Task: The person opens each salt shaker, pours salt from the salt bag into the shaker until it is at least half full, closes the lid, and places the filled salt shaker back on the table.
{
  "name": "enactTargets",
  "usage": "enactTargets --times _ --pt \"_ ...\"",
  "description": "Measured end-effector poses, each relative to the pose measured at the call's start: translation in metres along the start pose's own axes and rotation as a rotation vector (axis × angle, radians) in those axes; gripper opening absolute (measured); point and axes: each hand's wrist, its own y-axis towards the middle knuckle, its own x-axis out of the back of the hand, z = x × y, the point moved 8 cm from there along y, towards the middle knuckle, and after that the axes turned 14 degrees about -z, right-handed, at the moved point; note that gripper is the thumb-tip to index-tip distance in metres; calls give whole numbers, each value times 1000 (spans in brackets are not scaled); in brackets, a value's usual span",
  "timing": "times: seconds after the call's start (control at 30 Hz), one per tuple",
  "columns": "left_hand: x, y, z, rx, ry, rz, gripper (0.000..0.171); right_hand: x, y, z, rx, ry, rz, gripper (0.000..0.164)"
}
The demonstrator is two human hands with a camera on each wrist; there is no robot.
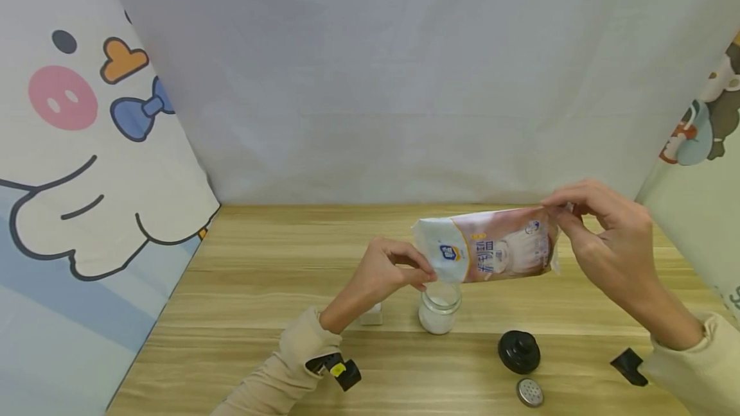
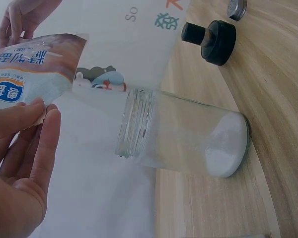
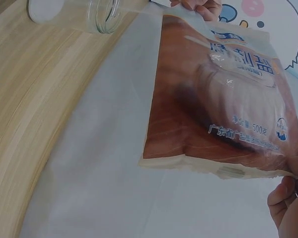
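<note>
A salt bag [image 1: 503, 246], pinkish-brown with a pale blue end, is held tilted above the table by both hands. My left hand [image 1: 387, 271] pinches its lower pale corner between thumb and fingers. At the opposite upper end, my right hand [image 1: 613, 242] grips the bag's edge. Under the pale corner stands an open glass jar [image 1: 439, 316], upright on the table. White salt [image 2: 227, 146] covers the jar's bottom in the left wrist view. In the right wrist view a faint streak shows between the bag's corner and the jar mouth.
Right of the jar lies a black lid with a knob [image 1: 519, 352], and nearer the front a round metal cap with holes [image 1: 530, 392]. A small white block [image 1: 372, 315] is partly hidden behind the left wrist. Grey cloth [image 1: 405, 114] hangs behind the wooden table [image 1: 243, 313].
</note>
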Motion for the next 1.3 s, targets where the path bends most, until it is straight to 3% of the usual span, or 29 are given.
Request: enactTargets --times 0.47,0.7,1.3 --pt "0 0 -1 5 4 6 6 1 0 2 2 11 -11 19" --pt "1 0 -2 13 -3 -3 15 1 2 6 8 23 -20 18" --pt "0 1 -1 10 -9 0 17 0 3 10 23 3 -10 17"
